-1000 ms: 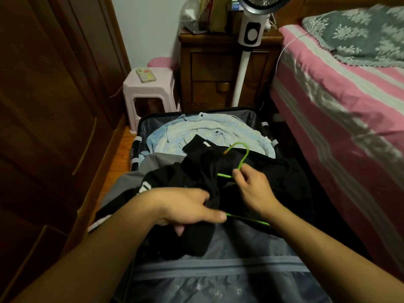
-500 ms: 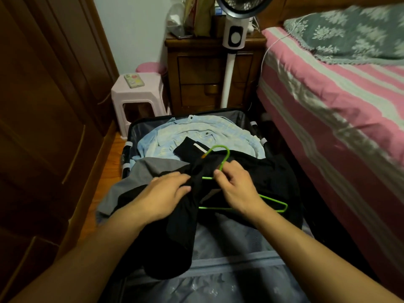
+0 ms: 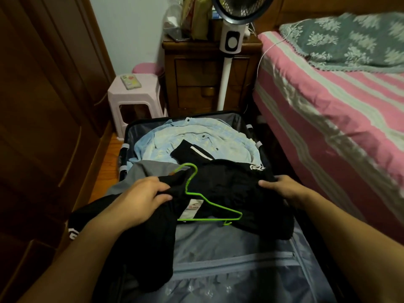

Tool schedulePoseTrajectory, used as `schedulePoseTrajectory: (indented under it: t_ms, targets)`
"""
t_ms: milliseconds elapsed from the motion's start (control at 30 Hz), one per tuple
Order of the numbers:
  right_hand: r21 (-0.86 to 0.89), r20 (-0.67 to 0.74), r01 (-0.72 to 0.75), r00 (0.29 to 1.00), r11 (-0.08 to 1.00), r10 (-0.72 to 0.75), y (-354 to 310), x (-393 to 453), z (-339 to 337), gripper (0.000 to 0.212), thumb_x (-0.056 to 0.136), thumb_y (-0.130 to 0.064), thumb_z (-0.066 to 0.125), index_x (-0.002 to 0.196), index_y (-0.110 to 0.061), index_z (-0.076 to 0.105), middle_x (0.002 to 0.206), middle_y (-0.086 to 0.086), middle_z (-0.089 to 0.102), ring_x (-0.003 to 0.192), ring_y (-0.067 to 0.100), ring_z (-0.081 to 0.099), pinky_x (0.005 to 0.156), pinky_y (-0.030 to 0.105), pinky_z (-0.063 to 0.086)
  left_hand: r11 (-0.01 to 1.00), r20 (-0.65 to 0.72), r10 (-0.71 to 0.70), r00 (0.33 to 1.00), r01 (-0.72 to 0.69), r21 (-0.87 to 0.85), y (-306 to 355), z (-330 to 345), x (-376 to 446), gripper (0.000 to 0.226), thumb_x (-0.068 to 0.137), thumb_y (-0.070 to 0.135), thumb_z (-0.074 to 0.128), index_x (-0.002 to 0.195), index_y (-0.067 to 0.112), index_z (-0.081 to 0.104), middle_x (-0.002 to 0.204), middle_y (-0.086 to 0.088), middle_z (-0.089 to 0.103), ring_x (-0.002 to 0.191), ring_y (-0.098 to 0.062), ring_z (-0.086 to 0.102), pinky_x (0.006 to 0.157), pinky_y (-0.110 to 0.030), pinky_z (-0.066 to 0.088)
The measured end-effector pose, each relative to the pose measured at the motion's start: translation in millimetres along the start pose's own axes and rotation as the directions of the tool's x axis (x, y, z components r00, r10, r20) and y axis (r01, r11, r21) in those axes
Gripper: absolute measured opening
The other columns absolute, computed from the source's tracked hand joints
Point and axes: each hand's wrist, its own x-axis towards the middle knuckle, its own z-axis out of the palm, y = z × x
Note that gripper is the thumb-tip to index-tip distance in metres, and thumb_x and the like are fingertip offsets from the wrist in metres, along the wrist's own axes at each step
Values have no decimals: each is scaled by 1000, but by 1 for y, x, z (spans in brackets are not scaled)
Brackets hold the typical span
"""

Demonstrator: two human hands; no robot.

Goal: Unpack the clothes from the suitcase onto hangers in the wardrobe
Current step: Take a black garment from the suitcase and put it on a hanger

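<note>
An open suitcase point(image 3: 251, 267) lies on the floor between the wardrobe and the bed. A black garment point(image 3: 229, 189) is spread over its middle, with a green wire hanger point(image 3: 192, 194) lying in its neck opening, hook pointing away. My left hand point(image 3: 142, 197) grips the garment's left shoulder. My right hand point(image 3: 282, 186) holds the garment's right side, fingers curled on the cloth. A light blue shirt point(image 3: 175, 138) and a grey garment point(image 3: 150, 169) lie in the far half.
The dark wooden wardrobe point(image 3: 43, 127) stands shut along the left. A pink stool point(image 3: 133, 92) with a phone point(image 3: 130, 82) is beyond the suitcase, beside a wooden nightstand point(image 3: 203, 79) and a standing fan point(image 3: 229, 40). A bed with a pink striped cover point(image 3: 338, 101) fills the right.
My right hand has let go of the hanger and moved right to the garment's side. The hanger now lies further inside the neck opening. My left hand has kept hold of the left shoulder.
</note>
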Motion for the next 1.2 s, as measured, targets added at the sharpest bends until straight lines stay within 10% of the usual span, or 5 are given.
schedulePoseTrajectory:
  t_ms: [300,600,800,1033,1200]
  targets:
    - [-94,-286,334,893,938,-347,-258,-183,-137,33,100,-31,56,75,-11,59,67,5,54,61,17,47,51,27,32,966,-250,37,967,30,256,120,-294,0,12,93,25,68,102,20,73,96,-8,69,92,-36,68,75,-45,57]
    - [-78,-641,551,611,831,-465,-540,-434,-279,50,100,-44,49,80,0,63,81,19,66,78,26,61,71,45,47,798,-396,227,890,63,599,324,-646,-40,19,91,35,59,107,32,70,85,-3,74,76,-37,71,59,-39,53]
    - [-133,-251,628,727,767,-639,-545,-542,-201,37,103,-28,52,67,-21,47,66,-10,47,58,-4,43,60,29,28,957,-466,60,883,82,279,414,-635,-56,23,100,37,50,116,28,64,104,-13,71,100,-43,65,74,-43,52]
    - [-206,464,737,653,644,-598,-442,-541,-212,59,97,-2,50,151,-21,37,152,-16,31,139,-17,24,115,10,19,999,-553,-3,833,-23,-40,407,-552,-86,24,97,32,56,117,38,69,101,12,70,93,-21,68,69,-38,55]
    - [-553,-156,708,430,440,-889,-420,-520,-320,43,85,-14,64,127,-25,59,121,-3,54,114,11,50,99,27,39,982,-512,76,856,-153,-111,420,-520,-108,33,94,34,51,123,34,67,93,15,64,88,-12,66,72,-35,54]
